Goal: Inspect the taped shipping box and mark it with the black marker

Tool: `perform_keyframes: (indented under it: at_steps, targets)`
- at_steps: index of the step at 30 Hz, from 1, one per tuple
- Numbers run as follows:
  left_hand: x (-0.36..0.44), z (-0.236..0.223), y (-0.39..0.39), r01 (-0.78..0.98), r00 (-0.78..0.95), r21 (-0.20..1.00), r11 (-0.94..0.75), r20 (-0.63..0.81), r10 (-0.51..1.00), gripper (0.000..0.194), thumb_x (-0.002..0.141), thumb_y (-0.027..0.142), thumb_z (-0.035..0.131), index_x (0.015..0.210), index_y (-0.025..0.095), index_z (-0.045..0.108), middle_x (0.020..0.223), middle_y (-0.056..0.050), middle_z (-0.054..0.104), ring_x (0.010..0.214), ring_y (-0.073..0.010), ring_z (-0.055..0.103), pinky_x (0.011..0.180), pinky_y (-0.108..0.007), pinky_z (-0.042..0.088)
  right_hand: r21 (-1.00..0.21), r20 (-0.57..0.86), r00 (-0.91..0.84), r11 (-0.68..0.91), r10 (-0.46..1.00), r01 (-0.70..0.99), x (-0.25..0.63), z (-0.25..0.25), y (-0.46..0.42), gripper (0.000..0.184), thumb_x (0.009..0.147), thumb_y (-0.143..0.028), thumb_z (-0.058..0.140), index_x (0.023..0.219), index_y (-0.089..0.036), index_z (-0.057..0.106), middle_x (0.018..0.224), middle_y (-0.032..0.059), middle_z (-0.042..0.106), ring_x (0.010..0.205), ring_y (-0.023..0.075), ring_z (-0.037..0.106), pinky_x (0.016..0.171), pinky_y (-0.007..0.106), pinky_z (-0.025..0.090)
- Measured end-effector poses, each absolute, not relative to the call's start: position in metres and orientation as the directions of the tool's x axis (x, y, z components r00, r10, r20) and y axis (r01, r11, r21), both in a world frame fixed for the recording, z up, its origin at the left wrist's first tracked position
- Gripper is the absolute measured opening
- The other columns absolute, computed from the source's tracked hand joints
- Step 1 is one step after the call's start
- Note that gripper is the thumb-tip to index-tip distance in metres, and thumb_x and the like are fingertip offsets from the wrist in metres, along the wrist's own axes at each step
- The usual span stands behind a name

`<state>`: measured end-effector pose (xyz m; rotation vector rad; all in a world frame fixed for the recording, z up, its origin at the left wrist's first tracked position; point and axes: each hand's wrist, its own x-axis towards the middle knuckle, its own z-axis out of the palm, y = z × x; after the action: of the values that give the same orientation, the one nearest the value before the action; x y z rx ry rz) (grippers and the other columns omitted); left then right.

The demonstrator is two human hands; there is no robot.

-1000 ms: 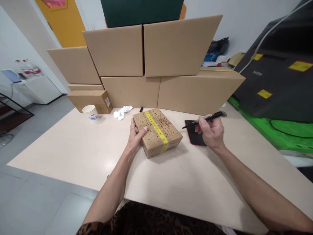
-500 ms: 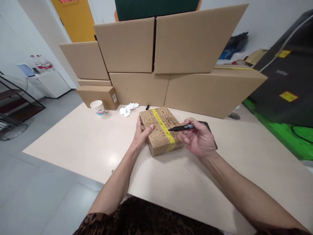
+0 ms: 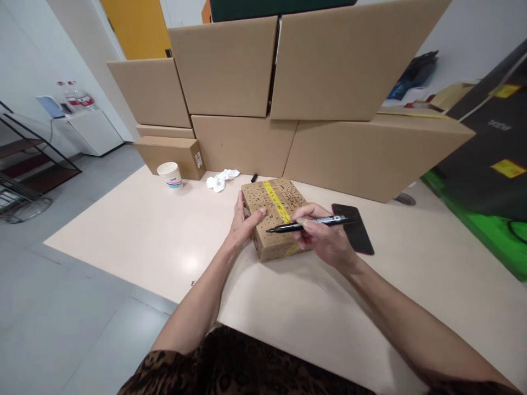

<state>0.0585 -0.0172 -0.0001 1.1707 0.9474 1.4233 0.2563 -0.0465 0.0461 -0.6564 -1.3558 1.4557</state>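
Note:
A small cardboard box (image 3: 275, 204) lies on the table, its top covered with black marks and crossed by a strip of yellow tape (image 3: 276, 202). My left hand (image 3: 244, 222) grips the box's left side, thumb on top and fingers down the side. Between the fingers of my right hand (image 3: 323, 236) is a black marker (image 3: 325, 221), uncapped, with its tip at the box top left of the tape. The right hand covers part of the box's right side. Behind the box lies a small black marker cap (image 3: 254, 178).
A black phone (image 3: 357, 230) lies right of the box. Crumpled white tissue (image 3: 222, 180) and a paper cup (image 3: 170, 175) stand to the left. Large stacked cartons (image 3: 230, 66) line the back of the table (image 3: 123, 230). A dark bag-like object (image 3: 494, 131) is at the right.
My right hand has brought the marker tip left and toward me, across the tape. More of the phone now shows. My left hand keeps its grip; the whole view has shifted slightly.

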Motion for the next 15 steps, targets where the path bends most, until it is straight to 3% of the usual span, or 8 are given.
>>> perform_keyframes:
  at_steps: [3, 6, 8, 11, 15]
  targets:
    - [0.059, -0.004, -0.017, -0.222, -0.027, 0.959, -0.173, 0.172, 0.985, 0.096, 0.079, 0.045, 0.081, 0.158, 0.026, 0.031, 0.158, -0.013, 0.045, 0.149, -0.0353, 0.039, 0.125, -0.052, 0.030, -0.967, 0.253, -0.431, 0.225, 0.866, -0.117, 0.259, 0.047, -0.045, 0.025, 0.088, -0.046, 0.072, 0.095, -0.021, 0.072, 0.073, 0.0023, 0.071, 0.055, 0.0130, 0.057, 0.051, 0.027, 0.045]
    - [0.061, -0.011, -0.017, -0.247, 0.004, 0.958, -0.145, 0.151, 0.989, 0.102, 0.079, 0.046, 0.081, 0.162, 0.029, 0.024, 0.163, -0.013, 0.039, 0.151, -0.0361, 0.036, 0.126, -0.054, 0.028, -0.955, 0.276, -0.402, 0.295, 0.873, -0.014, 0.259, 0.049, -0.045, 0.019, 0.080, -0.036, 0.082, 0.085, -0.022, 0.070, 0.070, -0.0011, 0.065, 0.055, 0.0109, 0.053, 0.050, 0.025, 0.042]
    - [0.064, -0.015, -0.017, -0.265, 0.055, 0.956, -0.124, 0.144, 0.988, 0.106, 0.078, 0.046, 0.082, 0.163, 0.031, 0.020, 0.164, -0.013, 0.037, 0.152, -0.0373, 0.036, 0.126, -0.057, 0.027, -0.954, 0.295, -0.344, 0.298, 0.891, -0.048, 0.258, 0.047, -0.045, 0.024, 0.075, -0.033, 0.085, 0.080, -0.023, 0.064, 0.069, -0.0033, 0.061, 0.055, 0.0094, 0.050, 0.049, 0.023, 0.039]
    - [0.067, -0.020, -0.014, -0.291, 0.108, 0.951, -0.107, 0.144, 0.984, 0.109, 0.080, 0.045, 0.081, 0.165, 0.031, 0.015, 0.164, -0.013, 0.038, 0.153, -0.0380, 0.034, 0.126, -0.060, 0.025, -0.953, 0.296, -0.279, 0.264, 0.914, -0.147, 0.260, 0.042, -0.043, 0.026, 0.080, -0.041, 0.081, 0.081, -0.023, 0.062, 0.063, -0.0052, 0.059, 0.049, 0.0084, 0.046, 0.046, 0.023, 0.036]
    - [0.073, -0.025, -0.005, -0.329, 0.123, 0.941, -0.085, 0.132, 0.984, 0.103, 0.085, 0.044, 0.075, 0.166, 0.032, 0.012, 0.163, -0.012, 0.041, 0.154, -0.0374, 0.033, 0.126, -0.062, 0.024, -0.970, 0.244, -0.278, 0.233, 0.929, -0.069, 0.266, 0.042, -0.038, 0.027, 0.086, -0.047, 0.073, 0.093, -0.021, 0.071, 0.065, -0.0010, 0.066, 0.046, 0.0095, 0.047, 0.044, 0.025, 0.035]
